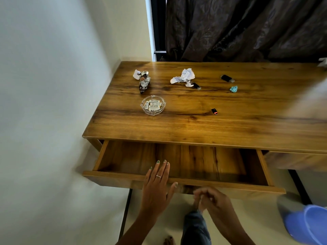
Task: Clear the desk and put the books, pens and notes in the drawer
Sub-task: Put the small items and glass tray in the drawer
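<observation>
The wooden desk (194,124) has its left drawer (177,181) pulled out, and the drawer's inside shows only bare wood. My left hand (156,184) lies flat with straight fingers over the drawer's front edge. My right hand (212,198) hangs blurred just below the drawer front, fingers loosely curled, holding nothing that I can see. On the desktop lie crumpled white paper (184,76), a foil wrapper with paper (143,80), a small teal paper ball (234,88), two black USB sticks (227,78) (196,85) and a small black and orange stick (214,111).
A glass ashtray (153,107) with several batteries stands on the desk's left part. A white wall runs along the left. Dark curtains (247,27) hang behind the desk. A blue plastic basin (307,223) sits on the floor at lower right. A second drawer (297,161) is closed.
</observation>
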Demonstrator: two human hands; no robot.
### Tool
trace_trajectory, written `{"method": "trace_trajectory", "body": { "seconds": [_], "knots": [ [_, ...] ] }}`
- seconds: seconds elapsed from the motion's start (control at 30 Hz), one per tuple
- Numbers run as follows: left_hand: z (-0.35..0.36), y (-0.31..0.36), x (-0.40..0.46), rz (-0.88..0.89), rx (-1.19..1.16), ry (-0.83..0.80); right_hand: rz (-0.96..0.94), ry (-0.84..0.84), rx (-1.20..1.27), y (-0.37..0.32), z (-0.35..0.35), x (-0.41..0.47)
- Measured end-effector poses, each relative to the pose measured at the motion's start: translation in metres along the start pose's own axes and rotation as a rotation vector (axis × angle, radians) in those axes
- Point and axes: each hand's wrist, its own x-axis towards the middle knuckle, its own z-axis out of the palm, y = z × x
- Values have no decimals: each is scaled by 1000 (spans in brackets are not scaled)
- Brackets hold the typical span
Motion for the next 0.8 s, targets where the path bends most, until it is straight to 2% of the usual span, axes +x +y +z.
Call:
{"method": "trace_trajectory", "body": {
  "seconds": [0.07,0.1,0.17,0.23,0.3,0.47,0.73,0.8],
  "knots": [
    [-1,3,-9,-11,-3,-1,-339,161,-423,-7,2,-2],
    [-2,4,-14,-18,-2,-4,-419,214,-623,-7,6,3],
    [-2,5,-21,-27,-2,-16,-405,209,-895,-2,14,12],
    [-4,6,-28,-28,-1,-32,-346,93,-1072,5,21,17],
    [-4,6,-35,-32,1,-46,-338,13,-1135,15,28,12],
    [-7,9,-57,-23,-28,-79,-317,-59,-1151,21,26,-1],
    [-10,10,-81,-1,-149,-87,-152,-296,-1164,21,21,-16],
    [-9,10,-81,-4,-155,-85,-111,-366,-1233,7,18,-18]
  ]
}}
